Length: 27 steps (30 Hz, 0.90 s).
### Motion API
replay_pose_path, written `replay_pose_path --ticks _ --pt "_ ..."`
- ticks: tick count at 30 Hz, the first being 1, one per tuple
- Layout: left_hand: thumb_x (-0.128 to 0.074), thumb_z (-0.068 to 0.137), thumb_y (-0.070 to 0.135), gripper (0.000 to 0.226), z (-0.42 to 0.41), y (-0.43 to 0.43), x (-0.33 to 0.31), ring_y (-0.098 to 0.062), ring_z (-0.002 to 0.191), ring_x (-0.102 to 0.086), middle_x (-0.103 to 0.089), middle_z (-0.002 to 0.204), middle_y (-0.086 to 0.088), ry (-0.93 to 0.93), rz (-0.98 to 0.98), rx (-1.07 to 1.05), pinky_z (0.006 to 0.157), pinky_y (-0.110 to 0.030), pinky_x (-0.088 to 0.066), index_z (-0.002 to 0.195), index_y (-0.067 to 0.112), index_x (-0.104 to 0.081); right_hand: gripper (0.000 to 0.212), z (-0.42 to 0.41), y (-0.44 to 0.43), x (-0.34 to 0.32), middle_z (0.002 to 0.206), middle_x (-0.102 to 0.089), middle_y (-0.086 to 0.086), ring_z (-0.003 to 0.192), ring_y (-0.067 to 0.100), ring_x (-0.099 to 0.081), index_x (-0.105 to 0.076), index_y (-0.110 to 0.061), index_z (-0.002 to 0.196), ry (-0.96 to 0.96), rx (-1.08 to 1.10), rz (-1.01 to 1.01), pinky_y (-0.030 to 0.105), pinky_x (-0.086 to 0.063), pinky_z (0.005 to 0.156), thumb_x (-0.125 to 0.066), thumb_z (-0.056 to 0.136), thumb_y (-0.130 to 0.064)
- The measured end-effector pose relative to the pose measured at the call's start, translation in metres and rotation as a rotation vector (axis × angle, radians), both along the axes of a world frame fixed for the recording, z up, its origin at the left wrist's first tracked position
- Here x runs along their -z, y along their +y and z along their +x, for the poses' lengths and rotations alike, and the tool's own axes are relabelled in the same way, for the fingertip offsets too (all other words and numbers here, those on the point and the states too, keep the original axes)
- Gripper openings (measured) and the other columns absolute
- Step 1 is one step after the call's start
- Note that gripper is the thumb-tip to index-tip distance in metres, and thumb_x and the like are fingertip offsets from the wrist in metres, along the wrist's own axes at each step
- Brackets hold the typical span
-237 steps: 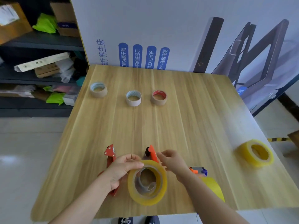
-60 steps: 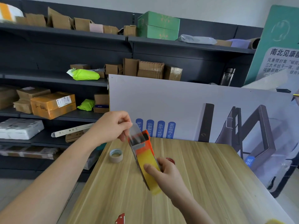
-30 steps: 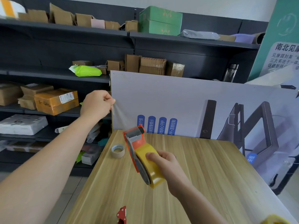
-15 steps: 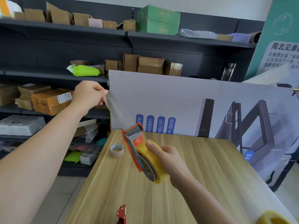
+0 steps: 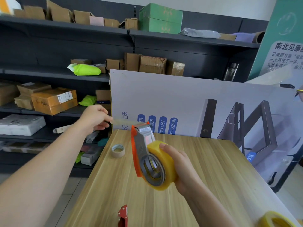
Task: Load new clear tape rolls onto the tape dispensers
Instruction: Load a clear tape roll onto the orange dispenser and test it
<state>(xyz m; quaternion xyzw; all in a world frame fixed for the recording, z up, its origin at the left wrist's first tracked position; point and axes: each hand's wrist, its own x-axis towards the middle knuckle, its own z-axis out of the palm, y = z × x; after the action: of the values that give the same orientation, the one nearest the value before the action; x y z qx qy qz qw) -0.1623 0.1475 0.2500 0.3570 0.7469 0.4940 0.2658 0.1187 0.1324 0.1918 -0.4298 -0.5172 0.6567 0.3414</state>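
right hand (image 5: 180, 167) is wrapped round the clear tape roll (image 5: 164, 154), which sits on the orange dispenser (image 5: 139, 145). it's held up off the table (image 5: 205, 161) with the cutter end tilted away. left hand (image 5: 95, 118) has thumb and fingers pinched on the loose tape end (image 5: 121, 122), stretched sideways from the dispenser head. my guess is it's pulled taut so the strip feeds over the blade without sticking to itself. a red dispenser (image 5: 123, 215) and a spare roll (image 5: 277, 220) wait at the near edge, with a nearly used-up roll (image 5: 118, 150) further back.
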Motion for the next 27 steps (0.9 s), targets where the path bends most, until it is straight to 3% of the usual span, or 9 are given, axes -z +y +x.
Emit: replay_pose_path --ticks 3,6,8,12,16,20,27 --pt "-0.061 0.083 -0.008 0.017 0.013 -0.001 0.021 -0.025 0.074 -0.059 -0.063 0.080 -0.014 -0.100 -0.010 0.040 0.066 -0.036 -0.053 0.081 0.008 -0.056 0.064 0.003 0.004 0.000 0.102 -0.075 0.011 0.089 0.029 -0.074 -0.061 -0.016 0.119 0.111 0.018 -0.080 0.045 -0.059 0.082 -0.075 0.067 -0.049" --pt "-0.057 0.085 -0.009 0.016 0.030 -0.005 0.044 -0.021 0.072 -0.053 -0.060 0.080 -0.009 -0.262 -0.010 0.127 0.064 -0.033 -0.051 0.086 0.005 -0.064 0.035 0.008 0.007 -0.006 0.077 -0.075 0.005 0.063 0.018 -0.070 -0.068 -0.014 0.108 0.228 0.016 -0.109 0.037 -0.058 0.065 -0.066 0.083 -0.039" --pt "-0.058 0.086 -0.005 0.015 0.043 -0.010 0.061 -0.018 0.068 -0.052 -0.059 0.079 -0.008 -0.366 -0.027 0.190 0.060 -0.030 -0.050 0.092 0.005 -0.067 0.029 0.010 0.008 -0.012 0.067 -0.072 0.002 0.053 0.013 -0.067 -0.068 -0.014 0.105 0.292 0.026 -0.146 0.030 -0.054 0.054 -0.062 0.087 -0.036" --pt "-0.062 0.087 0.008 0.005 0.073 -0.021 0.097 -0.016 0.064 -0.053 -0.058 0.076 -0.005 -0.601 -0.048 0.256 0.058 -0.029 -0.049 0.089 0.008 -0.066 0.036 0.008 0.010 -0.012 0.083 -0.077 0.007 0.072 0.023 -0.073 -0.066 -0.018 0.110 0.302 0.054 -0.187 0.039 -0.058 0.068 -0.065 0.083 -0.041" --pt "-0.057 0.091 0.017 0.014 0.100 -0.031 0.115 -0.016 0.067 -0.058 -0.065 0.075 -0.006 -0.820 -0.036 0.343 0.061 -0.029 -0.050 0.086 0.009 -0.068 0.029 0.003 0.008 -0.008 0.082 -0.076 0.009 0.076 0.027 -0.071 -0.069 -0.016 0.103 0.289 0.089 -0.208 0.041 -0.057 0.074 -0.065 0.083 -0.038" --pt "-0.056 0.092 0.027 0.020 0.116 -0.038 0.126 -0.016 0.068 -0.058 -0.066 0.071 -0.005 -0.926 -0.001 0.299 0.063 -0.031 -0.049 0.085 0.011 -0.065 0.034 0.000 0.007 -0.002 0.088 -0.076 0.010 0.080 0.029 -0.071 -0.069 -0.015 0.109 0.259 0.133 -0.222 0.044 -0.057 0.077 -0.068 0.083 -0.037" --pt "-0.055 0.091 0.043 0.035 0.140 -0.053 0.142 -0.020 0.083 -0.061 -0.071 0.088 -0.007 -1.046 0.033 0.188 0.075 -0.035 -0.048 0.094 0.011 -0.069 0.038 -0.005 0.006 0.010 0.096 -0.075 0.011 0.085 0.029 -0.072 -0.065 -0.018 0.114 0.205 0.203 -0.211 0.043 -0.058 0.077 -0.067 0.083 -0.040"
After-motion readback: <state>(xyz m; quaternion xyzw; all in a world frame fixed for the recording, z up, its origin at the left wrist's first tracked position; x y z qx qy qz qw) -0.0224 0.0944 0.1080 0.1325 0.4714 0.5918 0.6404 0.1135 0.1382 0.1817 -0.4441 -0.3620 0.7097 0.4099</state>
